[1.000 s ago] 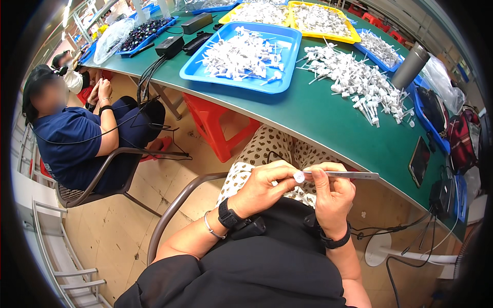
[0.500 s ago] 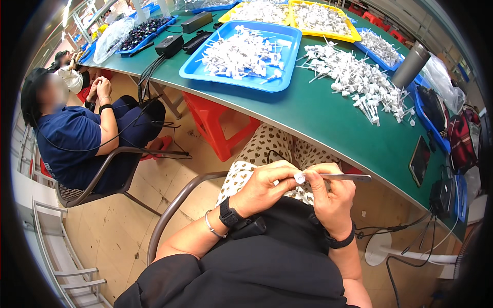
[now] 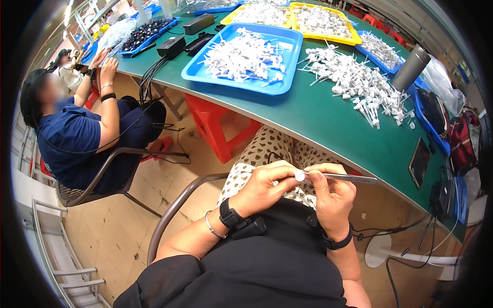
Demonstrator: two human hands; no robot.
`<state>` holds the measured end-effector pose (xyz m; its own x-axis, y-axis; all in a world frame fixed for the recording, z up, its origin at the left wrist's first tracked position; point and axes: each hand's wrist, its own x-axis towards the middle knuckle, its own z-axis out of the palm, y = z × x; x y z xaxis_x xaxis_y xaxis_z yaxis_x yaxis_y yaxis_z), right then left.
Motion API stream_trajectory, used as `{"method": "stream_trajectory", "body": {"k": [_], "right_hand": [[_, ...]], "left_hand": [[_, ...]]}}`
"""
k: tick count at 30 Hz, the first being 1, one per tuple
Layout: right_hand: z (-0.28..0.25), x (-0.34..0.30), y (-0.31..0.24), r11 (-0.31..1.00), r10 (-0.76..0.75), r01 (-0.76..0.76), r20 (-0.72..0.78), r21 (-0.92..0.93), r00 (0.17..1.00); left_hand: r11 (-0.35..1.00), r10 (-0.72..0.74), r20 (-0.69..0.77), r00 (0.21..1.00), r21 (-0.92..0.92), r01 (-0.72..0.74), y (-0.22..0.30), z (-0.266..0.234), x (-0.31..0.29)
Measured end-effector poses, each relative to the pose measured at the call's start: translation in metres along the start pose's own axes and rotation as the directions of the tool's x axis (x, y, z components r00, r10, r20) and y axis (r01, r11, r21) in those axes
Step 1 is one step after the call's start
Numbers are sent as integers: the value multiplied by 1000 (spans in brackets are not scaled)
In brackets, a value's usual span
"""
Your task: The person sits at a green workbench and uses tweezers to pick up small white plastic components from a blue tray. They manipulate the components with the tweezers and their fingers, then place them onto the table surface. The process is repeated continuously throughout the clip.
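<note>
Head view: one small white piece (image 3: pixel 300 176) sits between the two hands, above the lap and just short of the table's near edge. The left hand (image 3: pixel 269 185) has its thumb and fingers closed on it, with the round white end showing past the fingertips. The right hand (image 3: pixel 334 192) is pinched on a slim metal tool (image 3: pixel 355 178), whose inner end points at the piece; I cannot tell whether it touches. The hands are close together, fingertips almost meeting at the piece.

Counting what is in use: one piece, one tool. On the green table (image 3: pixel 318 113) lies one loose pile of white pieces (image 3: pixel 354 77), too many to count. One large blue tray (image 3: pixel 289 51) beside the pile, two yellow trays (image 3: pixel 328 37) behind it and a smaller blue tray (image 3: pixel 377 60) behind the pile hold more of them. One grey bottle (image 3: pixel 411 68) stands by the pile, and one phone (image 3: pixel 419 163) lies near the right edge.

The table's edge slants down from upper left to lower right, and the tool's outer end comes close to that line. Bare green surface stretches between the pile and the edge. To the left, a chair arm (image 3: pixel 172 218) curves near the left forearm, and one red stool (image 3: pixel 210 123) stands partly under the table.
</note>
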<state>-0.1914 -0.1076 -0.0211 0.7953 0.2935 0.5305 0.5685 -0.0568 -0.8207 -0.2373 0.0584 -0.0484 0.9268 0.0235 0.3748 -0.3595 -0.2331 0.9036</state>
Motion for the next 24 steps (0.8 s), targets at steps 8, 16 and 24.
{"method": "stream_trajectory", "body": {"k": [8,16,24], "right_hand": [[2,-1,2,1000,-9,9,-8,-16,1000],[2,-1,2,1000,17,-17,-25,5,1000],[0,2,1,993,-75,77,23,-90,997]], "left_hand": [[999,-39,24,999,9,39,0,-2,-1],[998,-57,39,998,-1,57,3,-2,0],[1000,5,52,999,22,-6,-2,-1,-1]]}}
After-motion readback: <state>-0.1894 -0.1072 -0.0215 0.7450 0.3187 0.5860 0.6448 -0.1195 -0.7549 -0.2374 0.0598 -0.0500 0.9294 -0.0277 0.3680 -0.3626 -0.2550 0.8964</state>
